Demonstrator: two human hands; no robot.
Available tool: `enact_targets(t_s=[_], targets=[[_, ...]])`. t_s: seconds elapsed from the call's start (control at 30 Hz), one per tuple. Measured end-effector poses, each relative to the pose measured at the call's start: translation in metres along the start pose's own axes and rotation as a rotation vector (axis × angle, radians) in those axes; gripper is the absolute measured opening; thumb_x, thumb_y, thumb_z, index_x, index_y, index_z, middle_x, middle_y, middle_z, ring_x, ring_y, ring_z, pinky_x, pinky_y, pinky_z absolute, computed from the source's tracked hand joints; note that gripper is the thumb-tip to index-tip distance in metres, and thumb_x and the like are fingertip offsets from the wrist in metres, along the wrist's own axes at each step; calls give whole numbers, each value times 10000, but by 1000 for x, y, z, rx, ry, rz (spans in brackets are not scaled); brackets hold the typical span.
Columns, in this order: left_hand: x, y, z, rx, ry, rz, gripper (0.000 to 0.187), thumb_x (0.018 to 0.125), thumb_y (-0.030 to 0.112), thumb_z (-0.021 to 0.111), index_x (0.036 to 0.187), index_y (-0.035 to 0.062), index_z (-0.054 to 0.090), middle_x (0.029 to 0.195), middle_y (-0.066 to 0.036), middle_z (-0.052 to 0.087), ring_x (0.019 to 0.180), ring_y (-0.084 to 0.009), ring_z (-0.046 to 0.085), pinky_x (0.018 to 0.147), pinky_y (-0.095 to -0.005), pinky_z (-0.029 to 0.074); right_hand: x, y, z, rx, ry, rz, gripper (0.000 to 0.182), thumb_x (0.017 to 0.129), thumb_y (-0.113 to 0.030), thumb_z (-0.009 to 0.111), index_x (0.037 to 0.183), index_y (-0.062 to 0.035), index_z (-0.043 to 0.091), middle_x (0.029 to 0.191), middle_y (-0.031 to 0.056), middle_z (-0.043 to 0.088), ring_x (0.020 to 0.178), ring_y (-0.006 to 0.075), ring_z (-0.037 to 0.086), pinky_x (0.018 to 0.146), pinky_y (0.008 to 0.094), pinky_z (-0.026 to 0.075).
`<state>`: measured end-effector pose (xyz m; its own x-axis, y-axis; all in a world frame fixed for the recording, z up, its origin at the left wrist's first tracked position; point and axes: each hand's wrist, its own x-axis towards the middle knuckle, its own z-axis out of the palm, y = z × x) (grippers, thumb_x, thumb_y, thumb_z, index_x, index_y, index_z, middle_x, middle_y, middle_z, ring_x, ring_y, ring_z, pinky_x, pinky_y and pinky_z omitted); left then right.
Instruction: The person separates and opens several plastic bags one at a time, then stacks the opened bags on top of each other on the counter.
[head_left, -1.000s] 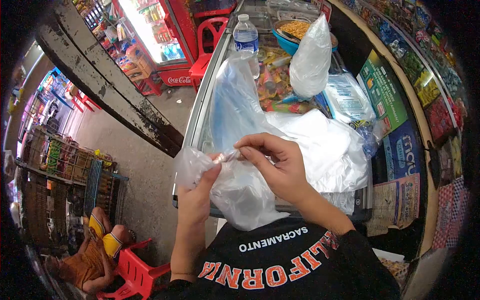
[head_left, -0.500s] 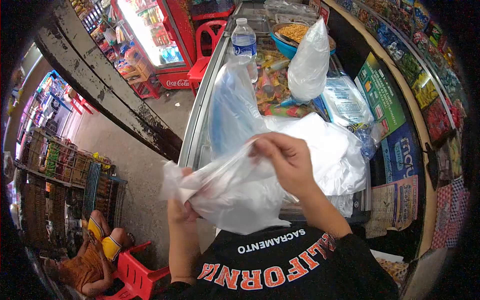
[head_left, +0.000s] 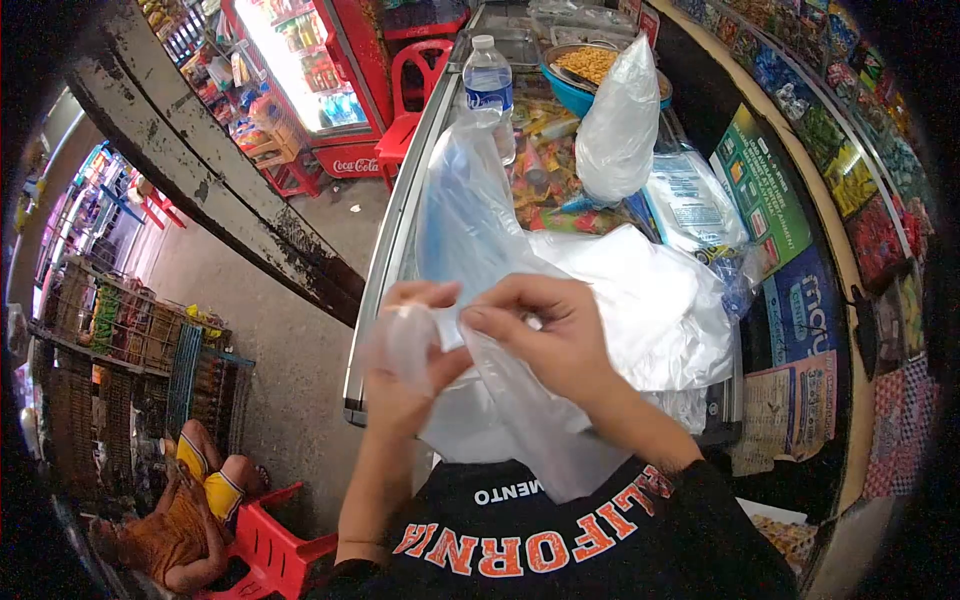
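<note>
A thin clear plastic bag [head_left: 545, 430] hangs from my two hands over the front of the counter and my black shirt. My right hand [head_left: 545, 335] pinches the bag's upper edge between thumb and fingers. Just to its left, my left hand [head_left: 415, 345] is closed around a bunched, whitish part of the plastic; motion blurs it somewhat. Beyond my hands, a pile of white plastic bags [head_left: 645, 300] lies on the glass counter. A bluish clear bag [head_left: 460, 210] stands up at the counter's left side.
On the counter are a water bottle [head_left: 488, 85], a tall white wrapped bundle [head_left: 618, 130], a blue bowl of nuts [head_left: 575, 90] and a flat plastic pack [head_left: 695, 205]. A wooden post [head_left: 230, 170] rises left. A person sits on a red chair [head_left: 275, 545] at lower left.
My left hand has risen and moved right, and my right hand has moved left and slightly down. The bag, earlier stretched sideways between them, now hangs downward.
</note>
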<state>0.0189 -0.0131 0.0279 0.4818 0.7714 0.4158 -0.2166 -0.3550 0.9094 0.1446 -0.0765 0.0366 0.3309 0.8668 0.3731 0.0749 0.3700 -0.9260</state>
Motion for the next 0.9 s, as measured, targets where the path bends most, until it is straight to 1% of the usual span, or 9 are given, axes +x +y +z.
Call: enact_targets(t_s=[0.3,0.37,0.47,0.53,0.6,0.73,0.8,0.87,0.9], targets=[[-8,-32,4,-123,55,132,297,776,253,525,957,17,511,898,-81,456,789,-139,452,670,-243,377,-6,7,-1,-190,-78,79,253,828,-205,473,751,16,567,565,39,513,507,63,418,486,207,355],[-11,-33,-7,-672,-40,-53,404,789,323,490,1053,23,428,913,-91,470,773,-143,474,627,-252,409,-1,19,-2,178,195,126,258,828,-226,472,743,2,559,617,29,535,507,97,455,503,218,380],[-27,-51,-36,-464,148,-267,411,799,356,455,1057,40,407,986,-63,436,837,-177,466,743,-367,433,10,13,-23,713,370,278,244,830,-243,462,743,-35,556,679,28,559,514,134,498,509,236,410],[-14,-34,-46,-324,98,-456,493,731,370,541,1053,14,427,934,-64,490,772,-146,495,676,-311,446,18,-1,-47,866,441,294,247,834,-265,447,705,-79,545,597,3,529,497,110,495,490,246,420],[-6,-29,-69,-81,-588,-627,435,736,334,553,1015,8,481,762,-44,528,582,-70,479,471,-184,334,23,22,-95,1243,24,142,249,870,-255,373,715,-107,502,516,-60,398,441,55,403,427,189,357],[14,-20,-87,-175,-577,-562,329,689,237,596,902,-11,556,594,-26,499,504,-53,440,433,-169,295,40,7,-88,1150,-5,137,226,863,-247,391,758,-110,536,521,-59,427,446,57,432,425,196,376],[18,-55,-122,-292,-487,-351,357,668,242,599,918,-8,553,615,-63,532,542,-111,503,445,-195,368,48,-2,-78,1068,145,182,248,853,-266,389,867,-83,557,666,-1,552,600,114,544,573,246,456],[13,-67,-85,-241,279,-148,547,717,287,558,1178,60,372,947,-75,516,613,-145,543,498,-270,460,63,2,-76,1120,31,217,308,840,-278,377,982,-52,532,899,75,579,821,184,561,757,311,439],[18,-74,-86,-240,280,-147,547,717,287,558,1178,60,372,947,-75,516,613,-145,543,498,-270,460,70,24,-84,1259,-306,143,354,829,-270,364,1052,-27,493,1032,105,533,935,208,519,847,327,385]])
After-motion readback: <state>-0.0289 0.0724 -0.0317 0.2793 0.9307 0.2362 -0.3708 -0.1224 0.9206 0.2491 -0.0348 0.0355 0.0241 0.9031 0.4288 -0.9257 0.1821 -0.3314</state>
